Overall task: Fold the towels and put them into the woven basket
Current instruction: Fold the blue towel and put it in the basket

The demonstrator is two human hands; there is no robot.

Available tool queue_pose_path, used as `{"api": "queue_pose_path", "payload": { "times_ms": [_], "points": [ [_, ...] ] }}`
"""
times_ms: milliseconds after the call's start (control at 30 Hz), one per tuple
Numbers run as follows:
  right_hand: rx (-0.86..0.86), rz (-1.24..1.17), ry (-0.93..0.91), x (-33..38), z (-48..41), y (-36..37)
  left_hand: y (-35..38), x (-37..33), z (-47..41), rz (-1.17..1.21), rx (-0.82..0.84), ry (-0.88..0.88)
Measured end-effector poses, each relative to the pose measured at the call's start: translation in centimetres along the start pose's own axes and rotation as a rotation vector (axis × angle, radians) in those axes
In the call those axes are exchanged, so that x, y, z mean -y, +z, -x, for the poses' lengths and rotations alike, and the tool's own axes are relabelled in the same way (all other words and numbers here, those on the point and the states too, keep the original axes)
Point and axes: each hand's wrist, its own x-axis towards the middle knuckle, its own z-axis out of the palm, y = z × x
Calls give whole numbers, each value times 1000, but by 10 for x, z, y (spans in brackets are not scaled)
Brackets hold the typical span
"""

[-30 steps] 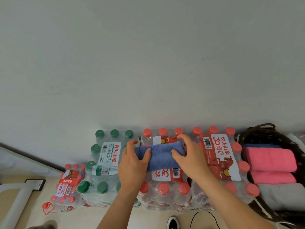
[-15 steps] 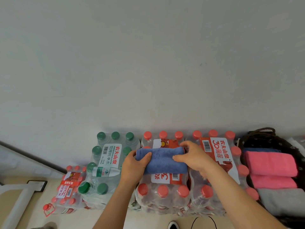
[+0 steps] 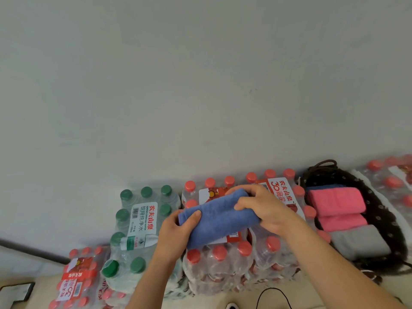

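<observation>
Woven basket, beside shrink-wrapped bottle packs, contains folded pink towels and a grey towel. Over the packs, a folded blue towel tilts, left hand and right hand each with a grip curled round one end.

towel on bottle packs, basket right of them
</observation>
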Motion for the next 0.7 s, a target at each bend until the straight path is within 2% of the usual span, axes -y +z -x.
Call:
{"api": "queue_pose_path", "payload": {
  "times_ms": [67, 200, 433, 600, 700],
  "points": [
    [-31, -82, -6, 4, 13, 1, -3, -11, 9, 107, 100, 24],
    [-150, -220, -7, 2, 44, -7, 5, -29, 25, 356, 410, -12],
    [-398, -308, 16, -25, 106, -45, 60, -34, 56, -32, 532, 362],
    [-601, -226, 94, -57, 137, -104, 132, -30, 67, -172, 671, 427],
    [-728, -87, 146, -81, 147, -151, 189, -24, 69, -280, 711, 449]
  ]
}}
